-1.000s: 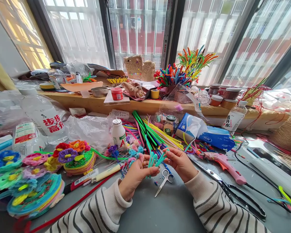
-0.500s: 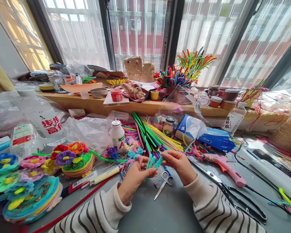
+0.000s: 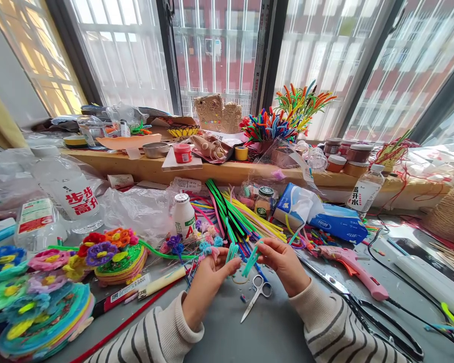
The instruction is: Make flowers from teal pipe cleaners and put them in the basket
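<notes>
My left hand (image 3: 206,280) pinches one looped end of a teal pipe cleaner (image 3: 239,254) above the grey table. My right hand (image 3: 283,262) pinches its other end, a bent strand between thumb and forefinger. Both hands are closed on it, a little apart from each other. Small silver scissors (image 3: 257,295) lie on the table just below and between my hands. A spread of coloured pipe cleaners (image 3: 234,209) lies just beyond my fingers.
Finished pipe-cleaner flower discs (image 3: 41,307) are stacked at the left. A small white bottle (image 3: 184,216), a pink glue gun (image 3: 353,264), large black scissors (image 3: 366,307), a blue tissue pack (image 3: 336,222) and plastic bottles (image 3: 66,189) crowd the table. A wooden shelf (image 3: 219,174) runs behind.
My hands have shifted slightly down and apart, spreading the teal pipe cleaner between them. The view has tilted a little.
</notes>
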Action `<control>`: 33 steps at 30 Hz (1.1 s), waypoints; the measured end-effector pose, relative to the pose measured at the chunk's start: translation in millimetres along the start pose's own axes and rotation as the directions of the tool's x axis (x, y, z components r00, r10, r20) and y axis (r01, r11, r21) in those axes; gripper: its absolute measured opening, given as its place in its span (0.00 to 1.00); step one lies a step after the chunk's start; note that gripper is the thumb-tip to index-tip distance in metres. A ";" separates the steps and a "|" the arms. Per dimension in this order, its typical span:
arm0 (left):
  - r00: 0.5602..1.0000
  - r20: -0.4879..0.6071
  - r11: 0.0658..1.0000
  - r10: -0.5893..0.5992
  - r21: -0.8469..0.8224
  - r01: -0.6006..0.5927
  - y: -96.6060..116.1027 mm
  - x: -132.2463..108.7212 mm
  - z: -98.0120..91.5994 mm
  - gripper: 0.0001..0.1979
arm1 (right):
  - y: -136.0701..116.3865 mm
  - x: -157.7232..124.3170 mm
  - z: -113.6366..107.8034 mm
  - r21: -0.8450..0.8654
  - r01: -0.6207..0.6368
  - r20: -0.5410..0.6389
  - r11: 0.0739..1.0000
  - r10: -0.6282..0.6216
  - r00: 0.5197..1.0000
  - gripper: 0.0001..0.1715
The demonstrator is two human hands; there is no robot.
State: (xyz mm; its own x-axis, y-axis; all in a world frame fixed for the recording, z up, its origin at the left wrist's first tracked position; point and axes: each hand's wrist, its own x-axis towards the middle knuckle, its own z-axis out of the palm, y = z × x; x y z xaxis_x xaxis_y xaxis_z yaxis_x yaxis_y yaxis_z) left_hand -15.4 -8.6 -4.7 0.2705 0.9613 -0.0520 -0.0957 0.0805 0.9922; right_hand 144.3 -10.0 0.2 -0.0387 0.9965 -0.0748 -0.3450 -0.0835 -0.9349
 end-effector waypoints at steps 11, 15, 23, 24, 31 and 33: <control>0.995 0.103 0.999 0.017 0.031 -0.020 -1.4 -5.1 3.0 0.10 | 10.6 -4.3 8.3 -0.234 0.156 0.263 0.960 -0.092 0.960 0.08; 0.997 0.065 0.995 0.034 0.091 -0.040 -2.7 -3.8 0.7 0.09 | 9.3 -4.4 7.3 -0.335 0.249 0.269 0.909 -0.161 0.950 0.08; 0.990 -0.017 0.944 0.138 0.306 -0.126 -4.1 -7.1 -1.2 0.12 | 10.2 -12.4 10.6 -0.650 0.502 0.310 0.571 -0.404 0.861 0.11; 0.992 -0.011 0.939 0.126 0.322 -0.116 -3.4 -7.9 -0.7 0.12 | 10.8 -13.2 10.9 -0.669 0.516 0.315 0.534 -0.425 0.849 0.12; 0.998 0.030 0.943 0.060 0.326 -0.067 0.1 -8.4 2.1 0.13 | 11.3 -15.7 10.2 -0.728 0.539 0.335 0.422 -0.467 0.818 0.14; 0.998 0.019 0.934 0.060 0.353 -0.063 -1.0 -8.1 1.6 0.13 | 10.7 -16.9 10.4 -0.756 0.539 0.346 0.371 -0.473 0.810 0.13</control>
State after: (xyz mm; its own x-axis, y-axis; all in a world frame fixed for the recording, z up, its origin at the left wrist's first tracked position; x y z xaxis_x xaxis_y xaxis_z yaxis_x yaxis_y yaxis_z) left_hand -15.9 -16.9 -5.1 0.2825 0.9592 0.0100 0.2313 -0.0783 0.9697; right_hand 131.5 -27.9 -4.9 -0.1922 0.8432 0.5020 0.5604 0.5143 -0.6492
